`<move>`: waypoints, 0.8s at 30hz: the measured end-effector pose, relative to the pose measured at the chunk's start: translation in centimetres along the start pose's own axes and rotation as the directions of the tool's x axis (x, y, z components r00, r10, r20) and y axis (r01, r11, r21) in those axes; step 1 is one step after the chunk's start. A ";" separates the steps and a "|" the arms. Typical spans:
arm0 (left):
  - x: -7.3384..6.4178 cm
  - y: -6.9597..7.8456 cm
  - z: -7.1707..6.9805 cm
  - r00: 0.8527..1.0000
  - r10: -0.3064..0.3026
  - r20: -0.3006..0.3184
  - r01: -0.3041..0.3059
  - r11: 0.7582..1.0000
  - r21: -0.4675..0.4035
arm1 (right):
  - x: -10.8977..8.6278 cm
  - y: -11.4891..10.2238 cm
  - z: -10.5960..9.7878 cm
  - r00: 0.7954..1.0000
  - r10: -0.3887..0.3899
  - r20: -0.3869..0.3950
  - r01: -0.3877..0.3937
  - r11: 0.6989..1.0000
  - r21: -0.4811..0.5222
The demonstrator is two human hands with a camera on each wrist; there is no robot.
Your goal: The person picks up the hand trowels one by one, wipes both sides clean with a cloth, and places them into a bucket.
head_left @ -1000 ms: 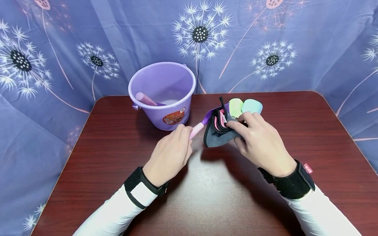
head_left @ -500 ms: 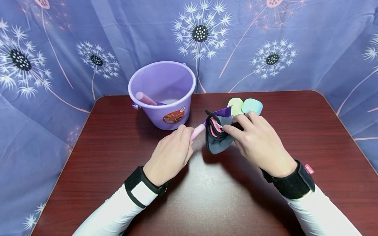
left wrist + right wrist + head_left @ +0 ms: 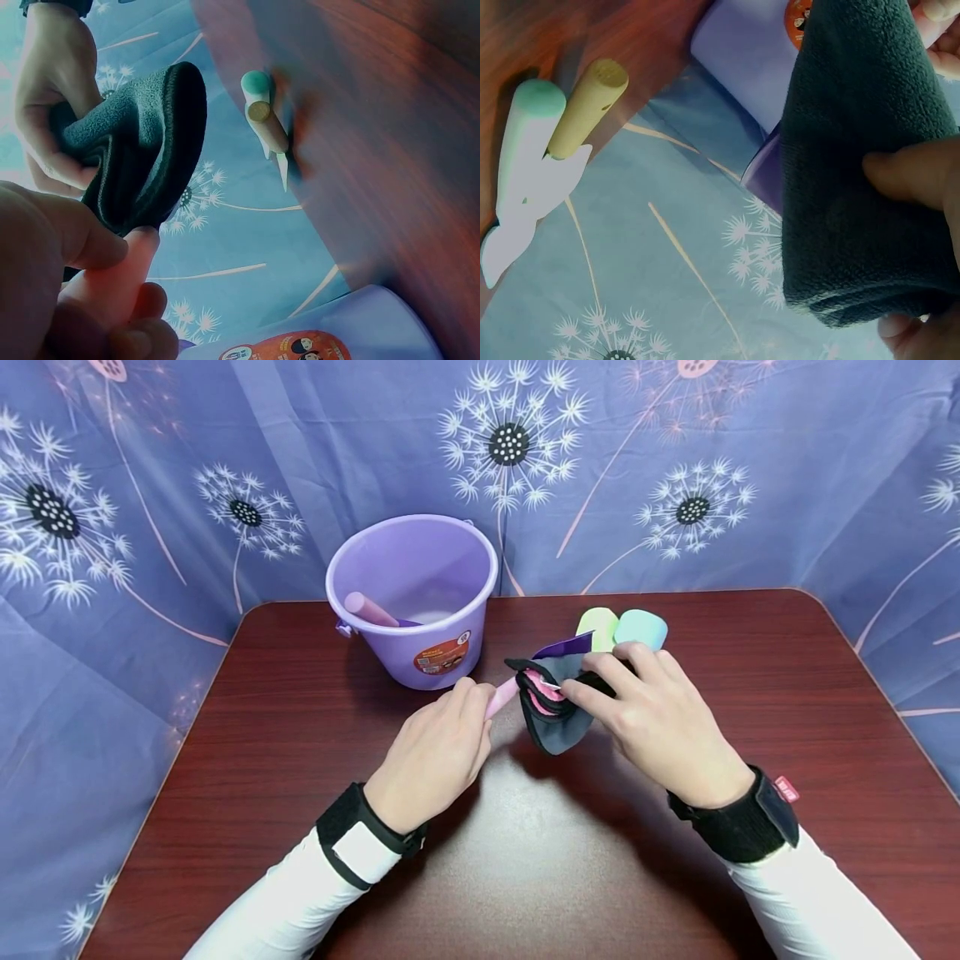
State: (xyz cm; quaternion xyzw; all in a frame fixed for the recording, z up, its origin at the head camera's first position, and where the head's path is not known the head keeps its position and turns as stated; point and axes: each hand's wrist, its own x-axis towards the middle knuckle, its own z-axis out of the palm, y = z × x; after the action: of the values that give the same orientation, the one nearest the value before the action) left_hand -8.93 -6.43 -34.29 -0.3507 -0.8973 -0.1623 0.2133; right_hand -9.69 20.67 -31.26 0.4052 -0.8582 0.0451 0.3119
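My left hand (image 3: 438, 752) grips the pink handle (image 3: 502, 696) of a small shovel with a purple blade (image 3: 564, 645). My right hand (image 3: 652, 718) holds a folded grey cloth (image 3: 561, 733), with black edging and pink inside, against the shovel where handle meets blade. The cloth hides part of the blade. Seen from the left wrist, the cloth (image 3: 142, 112) bunches just beyond the handle's end. The right wrist view shows the right thumb pressing on the cloth (image 3: 855, 187), with some of the purple blade (image 3: 765, 176) sticking out behind it.
A purple bucket (image 3: 390, 652) stands at the back left, a second pink handle (image 3: 370, 610) inside it. Behind the right hand lie two more small tools, one light green (image 3: 597, 623), one light blue (image 3: 642, 629). A patterned curtain (image 3: 390, 443) hangs behind the table.
The cloth has slid left and down along the shovel, from the blade towards the handle, and more of the blade tip shows. The right hand has shifted slightly; the left hand is nearly still.
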 end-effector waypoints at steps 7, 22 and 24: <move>0.0 0.0 0.0 1.000 0.014 -0.003 -0.014 1.000 0.003 | 0.8 -0.5 -0.4 0.993 -0.025 -0.112 0.019 0.998 -0.056; 0.0 0.3 -0.1 1.000 0.007 0.014 -0.007 1.000 0.007 | 0.3 0.2 0.2 0.984 0.116 -0.138 -0.124 0.991 -0.050; 0.0 0.3 -0.1 1.000 0.004 0.016 -0.004 1.000 0.006 | 0.4 0.1 0.2 0.978 0.137 -0.156 -0.147 0.988 -0.050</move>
State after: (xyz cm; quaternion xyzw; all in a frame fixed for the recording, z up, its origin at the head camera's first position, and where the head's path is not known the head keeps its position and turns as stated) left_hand -8.65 -6.25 -34.13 -0.3533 -0.8988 -0.1565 0.2073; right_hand -10.00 20.41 -31.16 0.3286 -0.8595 0.0720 0.3848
